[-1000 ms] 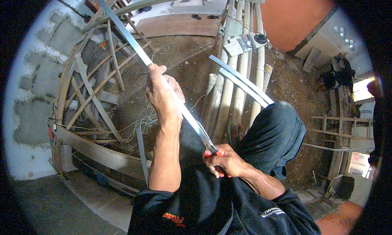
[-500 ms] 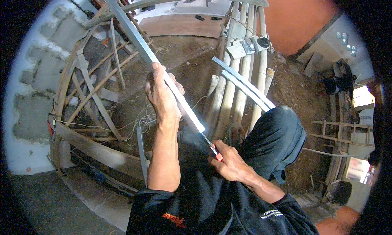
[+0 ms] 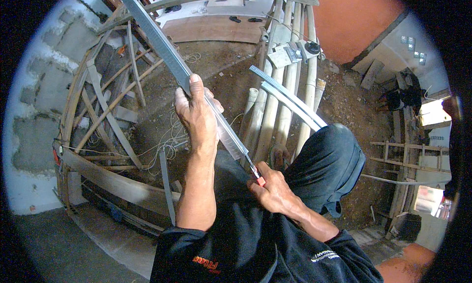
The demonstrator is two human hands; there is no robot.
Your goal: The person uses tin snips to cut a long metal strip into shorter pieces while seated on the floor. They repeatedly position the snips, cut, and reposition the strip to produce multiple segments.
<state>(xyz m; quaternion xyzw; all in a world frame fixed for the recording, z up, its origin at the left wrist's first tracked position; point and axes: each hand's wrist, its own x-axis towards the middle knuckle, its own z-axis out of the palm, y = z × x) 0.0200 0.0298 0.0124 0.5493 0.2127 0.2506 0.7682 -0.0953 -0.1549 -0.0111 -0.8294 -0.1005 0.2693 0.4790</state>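
Observation:
A long, thin metal channel (image 3: 164, 44) slants across the view from the far left down toward my lap. My left hand (image 3: 197, 111) is closed around its middle, thumb lying along the top. The channel's perforated far part and a ribbed face near its lower end show. My right hand (image 3: 275, 188) is closed on a small red-handled tool (image 3: 254, 171) that looks like tin snips. Its narrow metal tip meets the channel's near end; whether the jaws bite the metal is too small to tell. My fingers hide most of the handles.
Two more metal strips (image 3: 295, 103) lean past my right knee (image 3: 327, 160). Bamboo poles (image 3: 270, 116) run away from me, with a pale boxy device (image 3: 285, 54) on them. Left stands a wood and bamboo frame (image 3: 110, 111); loose cord (image 3: 169, 145) lies on the dirt floor (image 3: 216, 62).
The channel has rolled in my left hand, so its ribbed face now shows near the lower end. My right hand and the snips have shifted slightly up and left in the view.

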